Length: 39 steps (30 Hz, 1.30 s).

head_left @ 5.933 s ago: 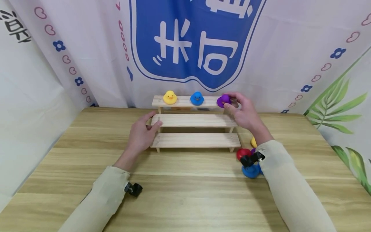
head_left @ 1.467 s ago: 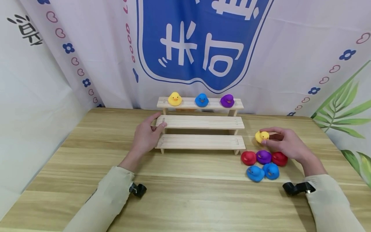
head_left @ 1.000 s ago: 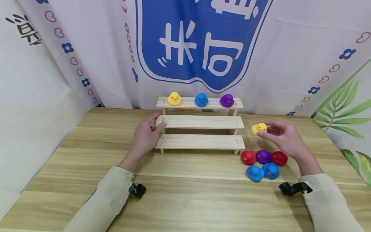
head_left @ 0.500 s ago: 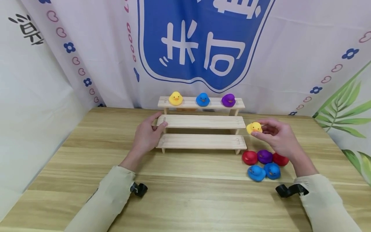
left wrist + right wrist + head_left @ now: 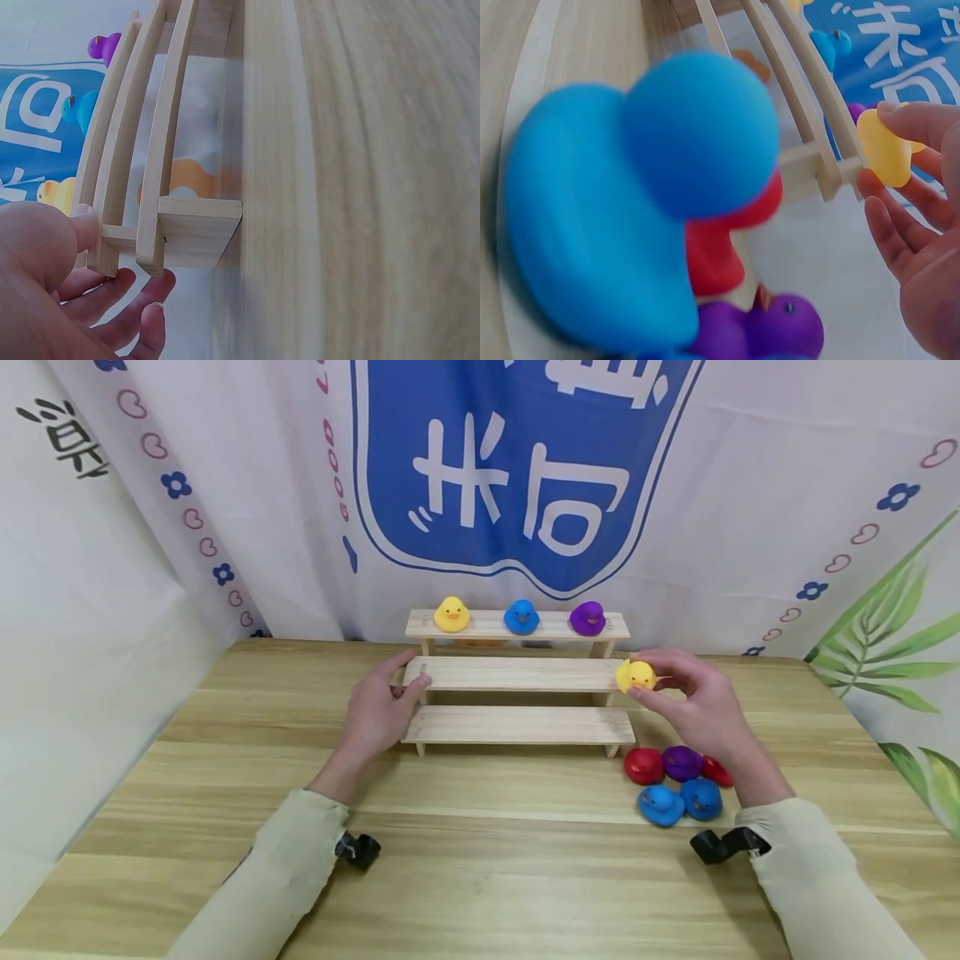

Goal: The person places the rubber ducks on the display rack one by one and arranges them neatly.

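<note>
A three-tier wooden display shelf [image 5: 517,674] stands at the back of the table. My left hand [image 5: 378,706] grips the left end of its middle tier, thumb on top and fingers curled below, as the left wrist view shows. Between thumb and fingers, my right hand [image 5: 705,702] pinches a yellow rubber duck [image 5: 637,677] at the right end of that tier. Whether the duck touches the board I cannot tell. Along the top tier sit a yellow duck [image 5: 452,615], a blue duck [image 5: 521,617] and a purple duck [image 5: 587,619].
Right of the shelf's front, several ducks lie grouped on the wooden table [image 5: 480,868]: a red duck [image 5: 643,766], a purple duck [image 5: 682,763], two blue ducks [image 5: 660,806], and another red duck [image 5: 716,770] partly behind my right wrist. A printed curtain [image 5: 300,527] hangs behind.
Earlier, my right hand let go of the purple duck on the top tier. It then picked the yellow duck off the table and carried it left to the middle tier. My left hand stayed put.
</note>
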Available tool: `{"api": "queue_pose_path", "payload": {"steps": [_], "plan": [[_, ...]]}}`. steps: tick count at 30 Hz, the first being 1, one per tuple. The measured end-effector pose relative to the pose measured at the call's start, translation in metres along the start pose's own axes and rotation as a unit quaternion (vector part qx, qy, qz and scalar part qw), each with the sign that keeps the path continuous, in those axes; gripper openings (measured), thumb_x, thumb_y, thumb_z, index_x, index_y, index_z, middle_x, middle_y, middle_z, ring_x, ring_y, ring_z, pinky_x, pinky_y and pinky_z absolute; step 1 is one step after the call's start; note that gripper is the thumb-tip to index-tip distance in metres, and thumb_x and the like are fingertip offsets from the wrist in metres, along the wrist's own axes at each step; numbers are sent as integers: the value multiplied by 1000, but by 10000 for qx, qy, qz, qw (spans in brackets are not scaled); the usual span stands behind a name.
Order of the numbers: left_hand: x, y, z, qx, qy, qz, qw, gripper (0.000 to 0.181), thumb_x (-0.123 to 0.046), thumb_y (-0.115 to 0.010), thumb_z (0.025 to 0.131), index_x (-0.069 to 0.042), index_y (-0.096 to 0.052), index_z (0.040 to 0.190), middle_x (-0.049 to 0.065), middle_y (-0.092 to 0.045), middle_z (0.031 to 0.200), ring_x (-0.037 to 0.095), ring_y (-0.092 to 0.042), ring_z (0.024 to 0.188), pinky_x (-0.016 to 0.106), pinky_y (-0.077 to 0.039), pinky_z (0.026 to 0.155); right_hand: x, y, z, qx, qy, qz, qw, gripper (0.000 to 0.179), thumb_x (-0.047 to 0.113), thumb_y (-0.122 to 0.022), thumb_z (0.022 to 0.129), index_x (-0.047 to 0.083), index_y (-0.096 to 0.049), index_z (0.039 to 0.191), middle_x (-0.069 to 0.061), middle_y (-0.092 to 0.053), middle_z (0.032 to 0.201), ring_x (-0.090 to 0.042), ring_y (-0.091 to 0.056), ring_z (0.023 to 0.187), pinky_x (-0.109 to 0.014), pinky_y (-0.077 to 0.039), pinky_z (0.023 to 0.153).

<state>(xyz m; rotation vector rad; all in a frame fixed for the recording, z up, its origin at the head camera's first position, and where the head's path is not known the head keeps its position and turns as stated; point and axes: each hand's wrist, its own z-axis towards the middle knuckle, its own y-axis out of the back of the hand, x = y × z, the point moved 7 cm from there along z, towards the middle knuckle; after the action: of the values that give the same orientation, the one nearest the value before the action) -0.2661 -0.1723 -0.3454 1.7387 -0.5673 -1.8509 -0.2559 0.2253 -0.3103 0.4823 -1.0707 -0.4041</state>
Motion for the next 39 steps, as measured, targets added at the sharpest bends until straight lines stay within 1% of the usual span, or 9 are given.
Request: {"api": "queue_pose_path", "payload": {"steps": [4, 9, 15, 22, 25, 27, 31, 34, 39], "plan": [[-1, 0, 0, 1, -32, -4, 10000, 58, -37, -60, 109, -17, -45, 162, 15, -53, 159, 21, -60, 81, 29, -50, 59, 8, -7, 4, 9, 175, 91, 9998, 38, 9, -78, 97, 9, -72, 135, -9, -70, 128, -1, -63, 108, -9, -53, 92], [0, -1, 0, -14, -67, 11, 10000, 58, -37, -60, 109, -16, -46, 162, 15, -55, 156, 21, -60, 80, 29, -49, 59, 16, -16, 10, 50, 410, 247, 9988, 38, 3, -78, 95, 5, -71, 133, -14, -72, 126, 0, -64, 107, -10, -53, 92], [0, -1, 1, -18, -30, 10, 10000, 58, -37, -60, 109, -16, -46, 162, 15, -56, 154, 20, -59, 78, 28, -48, 57, 24, -32, 17, 252, 449, 309, 9982, 38, 5, -78, 96, 5, -71, 134, -13, -72, 131, -1, -64, 108, -13, -56, 92], [1, -1, 1, -13, 26, 33, 10000, 58, -37, -60, 109, -18, -45, 162, 15, -60, 148, 20, -58, 79, 28, -48, 58, 35, -60, 24, 631, 390, 308, 9968, 40, 9, -80, 95, 8, -71, 134, -10, -72, 132, -18, -66, 114, -18, -57, 94], [0, -1, 1, -7, -8, 20, 10000, 58, -37, -60, 109, -18, -45, 162, 15, -57, 152, 20, -58, 77, 28, -47, 57, 41, -71, 26, 778, 374, 329, 9957, 39, 11, -80, 96, 9, -72, 134, -10, -72, 132, -24, -67, 114, -26, -60, 96], [0, -2, 1, -7, -39, 19, 10000, 58, -36, -60, 109, -17, -45, 162, 15, -56, 154, 19, -57, 75, 27, -47, 56, 44, -76, 29, 822, 359, 290, 9956, 39, 12, -81, 95, 11, -72, 134, -8, -72, 131, -23, -67, 114, -33, -61, 97], [1, -1, 2, -9, -38, 15, 10000, 58, -36, -60, 109, -18, -45, 162, 17, -66, 127, 17, -54, 69, 26, -44, 52, 53, -85, 33, 899, 373, 292, 9948, 40, 13, -81, 96, 12, -72, 135, -6, -71, 134, -22, -67, 115, -43, -62, 98], [3, -1, 3, -15, -33, 19, 10000, 58, -37, -60, 109, -19, -45, 163, 14, -61, 99, 15, -50, 65, 26, -42, 50, 59, -92, 36, 1010, 346, 410, 9934, 41, 13, -80, 96, 10, -70, 136, -7, -70, 137, -24, -66, 119, -45, -61, 100], [4, -2, 3, -15, -70, 15, 10000, 58, -38, -60, 109, -19, -45, 162, 10, -54, 88, 15, -48, 62, 26, -40, 49, 63, -101, 40, 1122, 275, 498, 9921, 42, 15, -79, 97, 10, -70, 137, -7, -70, 137, -25, -65, 120, -46, -60, 102]]}}
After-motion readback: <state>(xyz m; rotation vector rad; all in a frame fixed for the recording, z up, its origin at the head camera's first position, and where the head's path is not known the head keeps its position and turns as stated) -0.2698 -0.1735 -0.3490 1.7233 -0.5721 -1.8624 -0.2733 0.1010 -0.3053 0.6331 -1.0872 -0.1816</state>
